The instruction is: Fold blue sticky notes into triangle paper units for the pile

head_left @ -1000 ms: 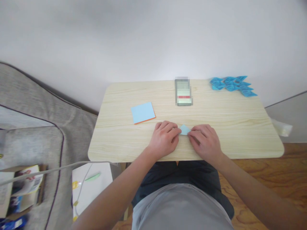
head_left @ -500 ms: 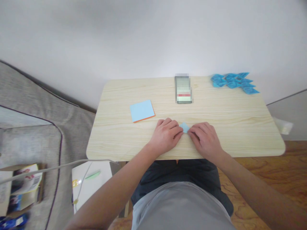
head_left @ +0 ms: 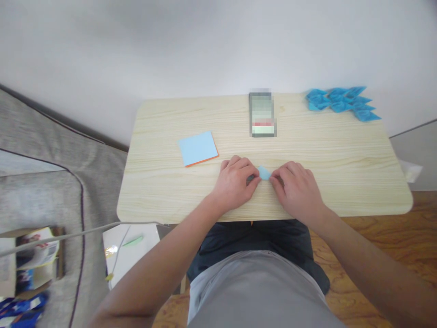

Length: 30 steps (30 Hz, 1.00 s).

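Observation:
A small folded piece of light blue paper (head_left: pixel 264 173) is pinched between my two hands near the table's front edge. My left hand (head_left: pixel 237 182) grips its left side between thumb and fingertips. On the right side, the thumb and fingers of my right hand (head_left: pixel 296 186) hold the other corner. Fingertips cover both ends of the paper, so only its middle shows. To the left and farther back lies a stack of square paper (head_left: pixel 198 148), light blue on top with an orange edge below.
A phone (head_left: pixel 262 115), its screen blurred, lies at the back middle of the pale wooden table (head_left: pixel 164 191). Several blue folded paper pieces (head_left: pixel 341 101) sit at the back right corner. A grey cable (head_left: pixel 99 229) runs past the front left, beside a grey sofa (head_left: pixel 99 182).
The view has tilted down slightly, so the table and its items sit a little higher and larger. Both hands still pinch the paper, whose visible part has turned slightly.

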Available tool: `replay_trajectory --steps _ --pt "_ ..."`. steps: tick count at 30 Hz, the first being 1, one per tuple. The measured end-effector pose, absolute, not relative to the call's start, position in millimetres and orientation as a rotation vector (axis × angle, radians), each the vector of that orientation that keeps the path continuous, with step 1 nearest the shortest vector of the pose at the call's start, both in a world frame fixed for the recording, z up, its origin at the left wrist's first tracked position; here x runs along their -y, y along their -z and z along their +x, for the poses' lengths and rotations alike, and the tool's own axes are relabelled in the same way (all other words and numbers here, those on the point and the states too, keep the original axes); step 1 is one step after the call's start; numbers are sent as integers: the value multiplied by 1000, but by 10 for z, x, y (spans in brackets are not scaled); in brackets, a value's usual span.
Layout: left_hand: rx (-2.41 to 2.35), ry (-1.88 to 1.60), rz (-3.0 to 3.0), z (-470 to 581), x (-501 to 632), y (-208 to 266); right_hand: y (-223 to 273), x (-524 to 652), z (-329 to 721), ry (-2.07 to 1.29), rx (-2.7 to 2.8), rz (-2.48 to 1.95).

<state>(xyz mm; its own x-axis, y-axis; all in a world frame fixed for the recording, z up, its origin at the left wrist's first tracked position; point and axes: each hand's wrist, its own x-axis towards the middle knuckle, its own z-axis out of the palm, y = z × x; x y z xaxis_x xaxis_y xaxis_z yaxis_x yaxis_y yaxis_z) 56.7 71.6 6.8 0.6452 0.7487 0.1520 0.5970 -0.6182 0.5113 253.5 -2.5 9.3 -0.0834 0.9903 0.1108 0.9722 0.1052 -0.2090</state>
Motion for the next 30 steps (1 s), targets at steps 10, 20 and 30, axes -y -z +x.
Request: replay_trajectory --steps 10,20,30 --pt "-926 -371 2551 578 -854 -145 -173 -62 2571 -84 2286 -1972" --pt "-974 -415 2455 526 -863 -103 -244 -169 2607 -140 2433 -1945" --pt "-993 -392 2474 520 -879 -97 -166 -125 2653 -160 2315 -1956"
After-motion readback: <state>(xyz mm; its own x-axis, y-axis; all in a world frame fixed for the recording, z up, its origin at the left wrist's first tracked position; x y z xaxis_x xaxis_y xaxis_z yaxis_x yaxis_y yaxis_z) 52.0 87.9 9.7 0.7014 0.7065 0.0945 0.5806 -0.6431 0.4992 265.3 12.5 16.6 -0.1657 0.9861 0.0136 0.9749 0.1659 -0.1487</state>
